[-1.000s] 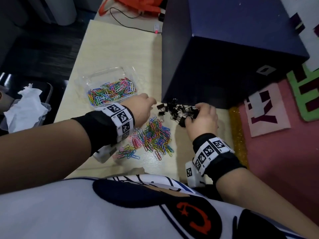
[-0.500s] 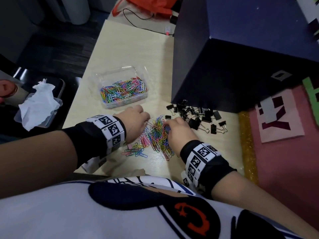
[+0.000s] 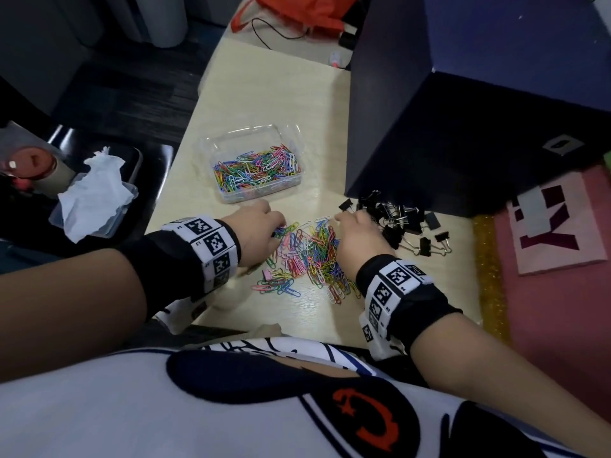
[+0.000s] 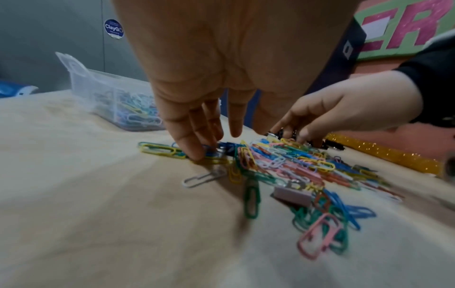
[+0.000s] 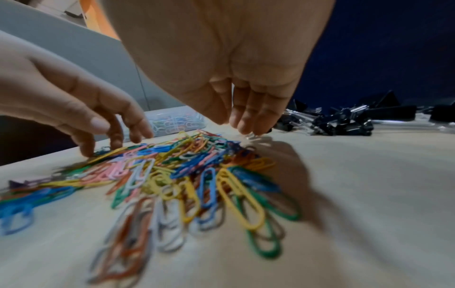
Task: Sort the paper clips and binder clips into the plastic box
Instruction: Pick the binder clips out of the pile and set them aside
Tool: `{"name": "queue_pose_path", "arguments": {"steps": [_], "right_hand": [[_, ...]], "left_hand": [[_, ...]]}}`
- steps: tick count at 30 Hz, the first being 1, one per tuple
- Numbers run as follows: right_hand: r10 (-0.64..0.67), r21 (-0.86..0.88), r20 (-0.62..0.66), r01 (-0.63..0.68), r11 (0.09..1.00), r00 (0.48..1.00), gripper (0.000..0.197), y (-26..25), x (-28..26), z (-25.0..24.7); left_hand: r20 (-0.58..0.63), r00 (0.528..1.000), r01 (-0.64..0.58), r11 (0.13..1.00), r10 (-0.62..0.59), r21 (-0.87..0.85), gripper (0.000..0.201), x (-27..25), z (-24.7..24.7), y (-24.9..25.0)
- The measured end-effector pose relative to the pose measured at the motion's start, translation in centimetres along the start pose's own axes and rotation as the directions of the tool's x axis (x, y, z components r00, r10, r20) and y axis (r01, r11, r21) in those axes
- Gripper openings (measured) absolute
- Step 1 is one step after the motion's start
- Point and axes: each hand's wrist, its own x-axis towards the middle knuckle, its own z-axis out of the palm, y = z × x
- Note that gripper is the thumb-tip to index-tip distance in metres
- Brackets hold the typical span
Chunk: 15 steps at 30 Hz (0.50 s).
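On the desk I see black binder clips against a dark box; my left hand and right hand, fingers relaxed, touch loose paper clips; the plastic box holds more.

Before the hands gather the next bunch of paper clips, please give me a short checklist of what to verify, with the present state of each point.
1. Plastic box open, with room left: ok; no lid on it, paper clips fill only part.
2. Left hand free: ok; straight fingers touch the left edge of the loose paper clips.
3. Right hand free: ok; fingers point down at the pile's far edge, nothing pinched.
4. Pile holds only paper clips: not ok; a pink binder clip lies among them.
5. Black binder clips apart from the pile: ok.
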Motion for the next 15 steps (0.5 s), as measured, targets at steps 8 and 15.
{"name": "queue_pose_path", "arguments": {"steps": [8, 15], "right_hand": [[-0.078, -0.05, 0.025, 0.079, 0.996, 0.997, 0.052, -1.5, -0.2, 0.8], [-0.273, -0.009, -0.027, 0.273, 0.962, 0.962, 0.035, -3.0, -0.1, 1.2]], "left_hand": [[-0.091, 0.991, 0.102, 0.994, -0.098, 0.037, 0.031, -0.3, -2.2, -2.2], [-0.055, 0.998, -0.012, 0.982, 0.023, 0.19, 0.023, -0.6, -1.6, -1.2]]}}
